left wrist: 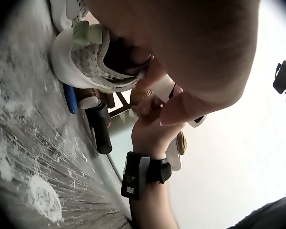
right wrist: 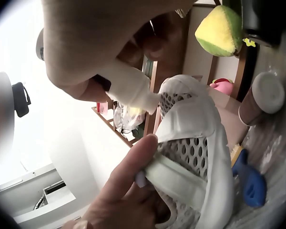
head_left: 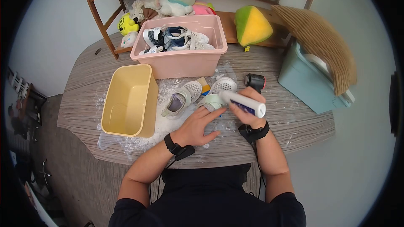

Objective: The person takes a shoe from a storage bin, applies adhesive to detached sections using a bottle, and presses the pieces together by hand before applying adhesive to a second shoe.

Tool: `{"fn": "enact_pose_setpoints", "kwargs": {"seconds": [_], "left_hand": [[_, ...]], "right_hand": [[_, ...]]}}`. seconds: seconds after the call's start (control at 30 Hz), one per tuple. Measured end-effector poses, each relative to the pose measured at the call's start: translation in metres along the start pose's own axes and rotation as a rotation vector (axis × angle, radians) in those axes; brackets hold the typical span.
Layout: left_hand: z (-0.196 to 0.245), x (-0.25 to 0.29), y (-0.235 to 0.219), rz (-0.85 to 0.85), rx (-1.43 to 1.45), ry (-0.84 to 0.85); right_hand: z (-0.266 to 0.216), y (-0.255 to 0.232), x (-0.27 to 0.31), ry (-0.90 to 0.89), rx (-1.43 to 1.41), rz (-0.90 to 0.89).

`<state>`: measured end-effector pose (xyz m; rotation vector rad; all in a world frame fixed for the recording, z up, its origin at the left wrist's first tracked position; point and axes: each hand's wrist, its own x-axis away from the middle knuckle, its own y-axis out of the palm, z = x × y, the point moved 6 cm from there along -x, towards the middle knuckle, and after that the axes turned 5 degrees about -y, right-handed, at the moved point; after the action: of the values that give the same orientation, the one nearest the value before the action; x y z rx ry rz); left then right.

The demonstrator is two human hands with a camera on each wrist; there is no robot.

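My left hand (head_left: pixel 195 127) grips a white perforated shoe (right wrist: pixel 188 148) with pale green straps, fingers inside its opening and thumb on the strap side. My right hand (head_left: pixel 253 108) is wrapped around a white bottle (right wrist: pixel 128 90) with a dark label. The bottle is tilted, its narrow tip right at the shoe's toe in the right wrist view. A matching shoe (head_left: pixel 181 101) sits on the table to the left. Beside the held shoe lies a brush with a blue handle (right wrist: pixel 251 181). Near it stands a brown cylinder with a white lid (right wrist: pixel 267 93).
White residue covers parts of the table (head_left: pixel 147 145). A yellow bin (head_left: pixel 152 101) stands left, a pink bin (head_left: pixel 181 65) of shoes behind. At right are a black device (head_left: pixel 254 80) and a blue-green bin (head_left: pixel 303 82) under a brown cushion (head_left: pixel 328 42). Plush toys line the shelf (head_left: pixel 101 21).
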<state>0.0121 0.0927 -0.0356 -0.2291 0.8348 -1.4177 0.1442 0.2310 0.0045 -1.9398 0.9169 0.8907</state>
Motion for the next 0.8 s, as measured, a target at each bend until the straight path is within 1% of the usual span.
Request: {"fn": "enact_pose_setpoints", "kwargs": {"seconds": [0.03, 0.07, 0.13, 0.2, 0.27, 0.3, 0.33, 0.4, 0.43, 0.5, 0.57, 0.6, 0.67, 0.7, 0.73, 0.77, 0.8], "left_hand": [[0.002, 0.0, 0.0, 0.017, -0.042, 0.037], [0.004, -0.001, 0.001, 0.032, -0.082, 0.073], [0.002, -0.001, -0.001, 0.009, -0.067, 0.049], [0.0, 0.001, 0.001, -0.006, -0.05, 0.02], [-0.003, 0.0, -0.001, 0.048, -0.03, 0.044], [-0.005, 0.001, -0.001, 0.046, -0.03, 0.044], [-0.007, 0.002, 0.0, 0.038, -0.02, 0.029], [-0.011, 0.005, 0.003, 0.027, -0.005, 0.014], [-0.011, 0.005, 0.003, 0.034, -0.015, 0.034], [-0.013, 0.004, 0.003, 0.04, -0.029, 0.058], [-0.012, 0.004, 0.0, 0.115, 0.011, 0.067], [-0.012, 0.005, 0.001, 0.114, 0.014, 0.063], [-0.011, 0.002, -0.006, 0.195, 0.083, 0.024], [-0.011, 0.003, -0.007, 0.197, 0.08, 0.026], [-0.026, 0.007, -0.007, 0.2, 0.249, -0.179], [-0.041, 0.013, -0.003, 0.2, 0.418, -0.388], [-0.045, 0.014, -0.003, 0.197, 0.419, -0.391]], "right_hand": [[-0.008, 0.004, -0.004, -0.084, 0.011, 0.009], [-0.008, 0.005, -0.004, -0.086, 0.013, 0.013], [0.0, 0.002, 0.002, 0.062, -0.011, 0.081], [0.011, -0.007, 0.008, 0.133, -0.044, 0.149], [0.019, -0.015, 0.011, 0.153, -0.045, 0.284], [0.025, -0.013, 0.017, 0.167, -0.072, 0.257], [0.026, -0.011, 0.012, 0.16, -0.14, 0.355], [0.028, -0.006, 0.015, 0.378, -0.331, 0.348], [0.029, -0.007, 0.016, 0.376, -0.33, 0.351], [0.037, 0.002, 0.019, 0.487, -0.526, 0.266], [0.039, 0.0, 0.018, 0.485, -0.553, 0.281], [0.039, -0.001, 0.019, 0.488, -0.58, 0.292], [0.044, -0.007, 0.021, 0.489, -0.578, 0.287], [0.051, -0.008, 0.024, 0.482, -0.598, 0.254], [0.051, -0.006, 0.021, 0.475, -0.618, 0.223], [0.05, -0.005, 0.02, 0.46, -0.646, 0.241], [0.047, -0.005, 0.021, 0.463, -0.646, 0.242]]}}
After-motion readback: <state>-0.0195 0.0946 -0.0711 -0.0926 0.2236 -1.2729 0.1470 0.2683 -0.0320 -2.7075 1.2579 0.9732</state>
